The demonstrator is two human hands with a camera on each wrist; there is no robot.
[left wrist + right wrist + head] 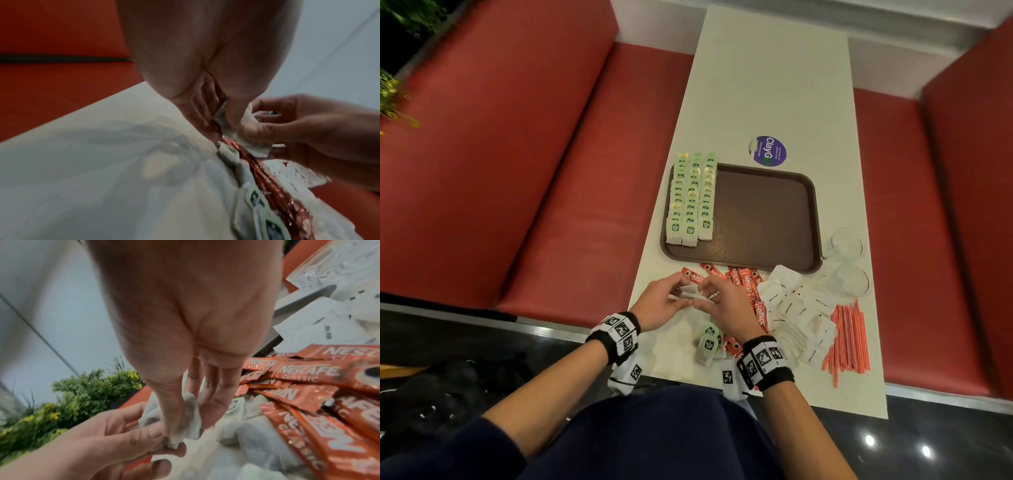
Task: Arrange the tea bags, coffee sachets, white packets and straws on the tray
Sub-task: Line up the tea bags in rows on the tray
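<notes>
My left hand (677,298) and right hand (711,295) meet over the near table edge and both pinch one white tea bag (691,293), which is crumpled between the fingertips (191,423). Three neat rows of green-tagged tea bags (690,202) lie along the left side of the brown tray (763,219). A few loose tea bags (709,342) sit under my right wrist. Red coffee sachets (746,284) are heaped just in front of the tray. To their right lie white packets (798,308), then orange straws (849,339).
Two clear glass cups (847,244) stand at the tray's right, near the table's right edge. A purple sticker (768,151) lies beyond the tray. Red bench seats (551,171) flank the narrow white table (774,85). A thin plastic sheet (102,162) covers the near left table corner.
</notes>
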